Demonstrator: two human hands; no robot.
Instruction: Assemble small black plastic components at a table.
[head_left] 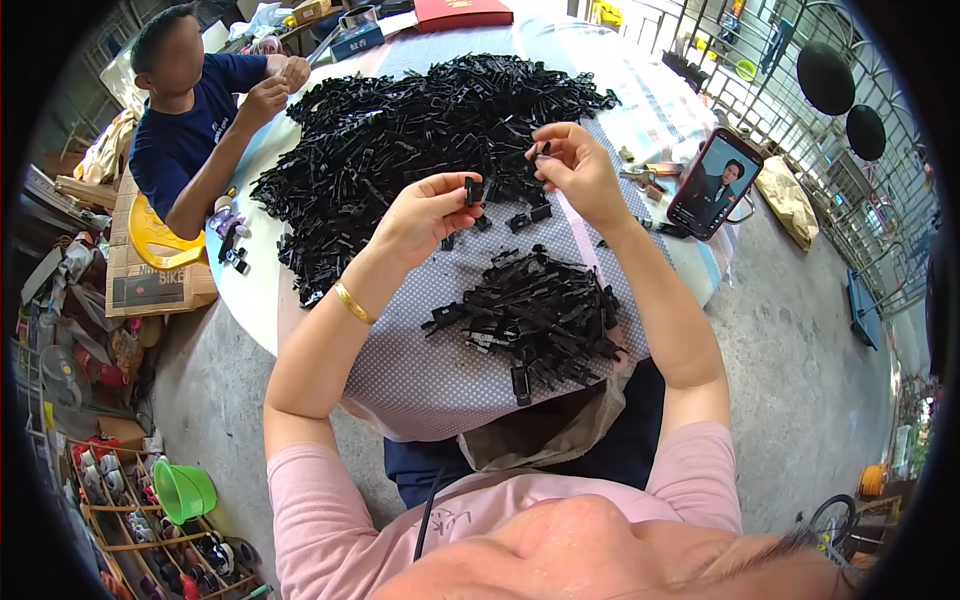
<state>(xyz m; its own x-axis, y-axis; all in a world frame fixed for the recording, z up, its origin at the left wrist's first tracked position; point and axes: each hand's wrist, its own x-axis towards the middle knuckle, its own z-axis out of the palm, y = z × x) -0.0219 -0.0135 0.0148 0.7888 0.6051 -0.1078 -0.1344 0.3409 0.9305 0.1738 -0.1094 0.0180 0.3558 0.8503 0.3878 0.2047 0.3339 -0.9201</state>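
Between the thumb and fingers of my left hand (pixel 425 215) is a small black plastic part (pixel 473 191), held above the table. My right hand (pixel 580 172) pinches another small black piece (pixel 541 152) a little farther off and to the right; its exact shape is hard to make out. The two pieces are apart. Beyond both hands spreads a large heap of black plastic parts (pixel 400 130). Nearer to me, below my hands, lies a smaller pile of longer black parts (pixel 540 315). A few loose black parts (pixel 530 217) rest between the two piles.
A co-worker (pixel 190 120) sits at the far left, hands raised together. A phone (pixel 714 184) showing a person stands at the table's right. A red box (pixel 462 13) lies at the back. A patterned cloth (pixel 400 385) covers the table; an open bag (pixel 540 440) hangs at its near edge.
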